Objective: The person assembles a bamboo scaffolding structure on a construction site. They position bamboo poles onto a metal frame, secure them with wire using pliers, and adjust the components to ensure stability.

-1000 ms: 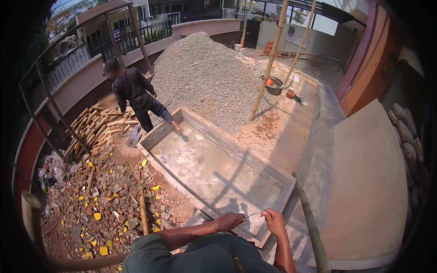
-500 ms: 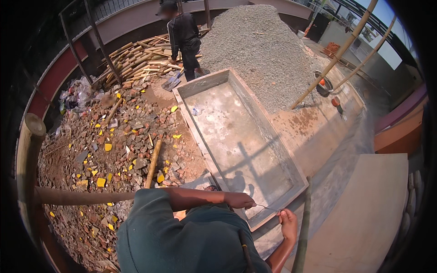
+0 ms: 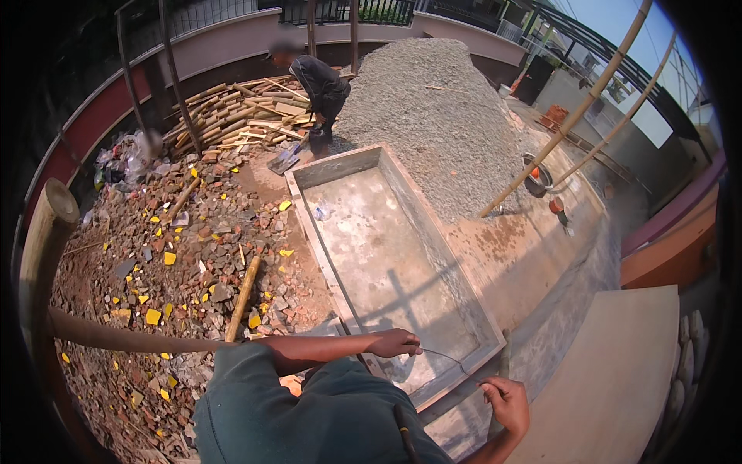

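A thin, dark, bent piece of wire (image 3: 442, 356) stretches between my two hands. My left hand (image 3: 394, 342) is closed on one end, its forearm reaching across from the left. At the other end, my right hand (image 3: 508, 404) pinches the wire between thumb and fingertips. Both hands are above the near end of a shallow rectangular concrete basin (image 3: 402, 259), whose raised rim passes beneath the wire.
Broken brick rubble (image 3: 193, 271) covers the left, with a bamboo rail (image 3: 139, 336) crossing near me. Beyond the basin rises a gravel heap (image 3: 425, 108). A person (image 3: 318, 87) bends beside a shovel (image 3: 284, 160) and bamboo pile (image 3: 232, 116). A board (image 3: 610, 363) lies right.
My hands have moved farther apart, and a longer stretch of wire shows between them. The other person has gone from upright to bent forward. My view has tilted up slightly.
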Demonstrator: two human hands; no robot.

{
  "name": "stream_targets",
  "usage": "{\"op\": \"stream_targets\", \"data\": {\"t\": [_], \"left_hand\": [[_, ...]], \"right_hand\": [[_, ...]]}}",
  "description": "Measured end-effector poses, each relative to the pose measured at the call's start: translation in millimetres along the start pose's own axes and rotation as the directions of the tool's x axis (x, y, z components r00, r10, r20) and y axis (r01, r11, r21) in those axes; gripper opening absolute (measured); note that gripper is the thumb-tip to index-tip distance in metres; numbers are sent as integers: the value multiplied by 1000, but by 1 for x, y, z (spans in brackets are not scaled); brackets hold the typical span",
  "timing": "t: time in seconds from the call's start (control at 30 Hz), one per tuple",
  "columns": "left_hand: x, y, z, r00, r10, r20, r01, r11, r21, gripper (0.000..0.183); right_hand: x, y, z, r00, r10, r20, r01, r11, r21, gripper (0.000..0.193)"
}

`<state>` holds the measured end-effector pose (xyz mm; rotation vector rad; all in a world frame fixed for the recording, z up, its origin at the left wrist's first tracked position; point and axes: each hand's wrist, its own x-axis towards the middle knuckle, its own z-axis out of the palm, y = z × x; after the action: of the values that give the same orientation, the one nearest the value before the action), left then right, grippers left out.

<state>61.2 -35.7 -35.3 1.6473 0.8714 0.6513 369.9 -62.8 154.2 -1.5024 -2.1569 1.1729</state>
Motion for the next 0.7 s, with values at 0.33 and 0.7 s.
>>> {"op": "stream_targets", "data": {"t": [0.33,0.7], "left_hand": [[24,12,-51,995,-4,-104,68,783,618,28],[47,53,-72,960,-279,-29,214,794,-569,38]], "right_hand": [[61,135,96,887,233,-398,-304,944,-125,23],[53,88,69,510,-22,-860,-86,993,-76,13]]}}
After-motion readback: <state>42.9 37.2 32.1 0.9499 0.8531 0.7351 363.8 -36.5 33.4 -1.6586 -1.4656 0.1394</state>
